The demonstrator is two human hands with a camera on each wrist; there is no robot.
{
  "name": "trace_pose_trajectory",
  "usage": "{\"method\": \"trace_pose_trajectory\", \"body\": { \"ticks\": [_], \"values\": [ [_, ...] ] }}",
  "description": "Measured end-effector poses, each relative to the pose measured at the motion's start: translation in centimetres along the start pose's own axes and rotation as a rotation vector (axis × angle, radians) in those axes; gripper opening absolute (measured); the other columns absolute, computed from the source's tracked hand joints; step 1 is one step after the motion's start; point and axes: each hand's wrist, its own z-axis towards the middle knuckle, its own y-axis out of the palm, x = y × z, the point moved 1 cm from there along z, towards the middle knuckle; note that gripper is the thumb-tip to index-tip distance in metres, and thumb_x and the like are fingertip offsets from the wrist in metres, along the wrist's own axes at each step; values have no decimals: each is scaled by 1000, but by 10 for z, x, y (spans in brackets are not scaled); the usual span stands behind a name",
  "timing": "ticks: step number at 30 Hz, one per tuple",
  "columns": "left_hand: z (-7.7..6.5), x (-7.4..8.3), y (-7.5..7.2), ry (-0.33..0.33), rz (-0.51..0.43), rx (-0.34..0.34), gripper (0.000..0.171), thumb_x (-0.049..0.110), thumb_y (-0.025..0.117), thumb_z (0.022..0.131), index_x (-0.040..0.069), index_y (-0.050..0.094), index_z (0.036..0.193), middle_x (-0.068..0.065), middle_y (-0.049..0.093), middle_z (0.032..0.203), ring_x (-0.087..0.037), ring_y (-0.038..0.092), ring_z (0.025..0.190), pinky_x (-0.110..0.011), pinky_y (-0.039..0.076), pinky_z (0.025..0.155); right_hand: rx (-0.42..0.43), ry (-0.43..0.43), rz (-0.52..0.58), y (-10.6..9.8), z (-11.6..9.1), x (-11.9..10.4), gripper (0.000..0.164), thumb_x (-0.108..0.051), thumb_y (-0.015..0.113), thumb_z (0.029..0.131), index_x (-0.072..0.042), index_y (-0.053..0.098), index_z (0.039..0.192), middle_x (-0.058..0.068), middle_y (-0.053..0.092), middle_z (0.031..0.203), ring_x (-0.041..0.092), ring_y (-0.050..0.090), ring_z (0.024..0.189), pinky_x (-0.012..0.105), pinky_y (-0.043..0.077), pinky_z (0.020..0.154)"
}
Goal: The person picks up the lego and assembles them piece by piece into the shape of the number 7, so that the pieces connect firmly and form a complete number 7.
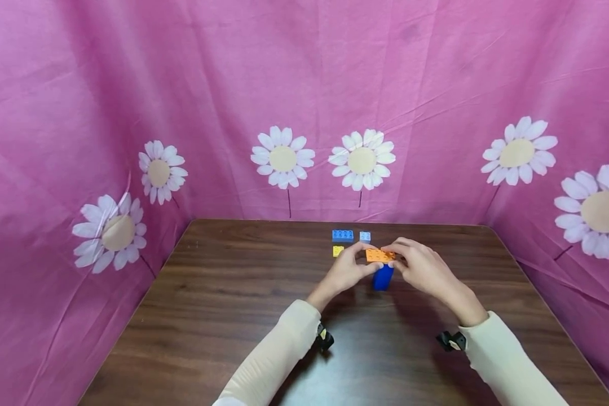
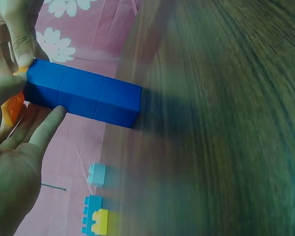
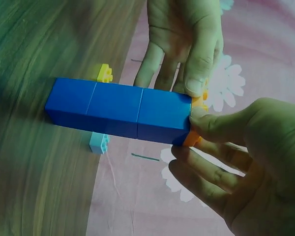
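A stack of three blue bricks (image 1: 383, 277) stands upright on the wooden table, and an orange brick (image 1: 376, 255) lies across its top. My left hand (image 1: 349, 266) pinches the orange brick from the left, thumb on the near side. From the right, my right hand (image 1: 426, 268) grips the same brick between thumb and fingers. The left wrist view shows a finger of my left hand (image 2: 17, 179) lying along the top of the blue stack (image 2: 81, 91). In the right wrist view, both thumbs press near the seam between the orange brick (image 3: 192, 138) and the blue stack.
Behind the hands, near the table's (image 1: 223, 282) far edge, are a blue brick (image 1: 342, 235), a small light blue brick (image 1: 365, 235) and a small yellow brick (image 1: 338, 251). A pink curtain (image 1: 223, 186) with printed daisies surrounds the table's back and sides.
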Motion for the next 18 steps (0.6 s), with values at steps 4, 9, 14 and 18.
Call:
{"method": "trace_pose_trajectory", "body": {
  "ticks": [4, 9, 14, 18],
  "values": [
    [2, -1, 7, -8, -25, 9, 38, 20, 79, 98, 11, 67, 133, -4, 70, 124, -7, 69, 100, -21, 61, 84, -8, 43, 0, -1, -2, 4, 35, -8, 80, 93, -7, 75, 128, 9, 73, 117, 17, 57, 76, 34, 49, 67],
    [3, -2, 12, 5, -56, 23, 39, 18, 79, 98, 11, 67, 134, -6, 69, 127, -6, 68, 98, -20, 60, 84, -7, 55, -5, 1, -4, 7, 37, -11, 81, 93, -7, 73, 130, 11, 73, 123, 19, 62, 84, 43, 58, 74],
    [4, 0, 14, 21, -67, 26, 45, 20, 79, 99, 8, 64, 140, -9, 69, 130, -5, 67, 98, -21, 60, 87, 2, 57, -10, -1, -6, 7, 39, -11, 81, 93, -6, 72, 131, 14, 72, 125, 26, 67, 91, 52, 62, 81],
    [4, -1, 15, 0, -94, 5, 51, 21, 79, 99, 10, 60, 145, -10, 66, 134, -7, 71, 97, -23, 62, 87, 0, 63, -22, -1, -7, 9, 40, -11, 80, 94, -6, 71, 132, 14, 71, 127, 28, 67, 93, 53, 61, 81]
  ]
}}
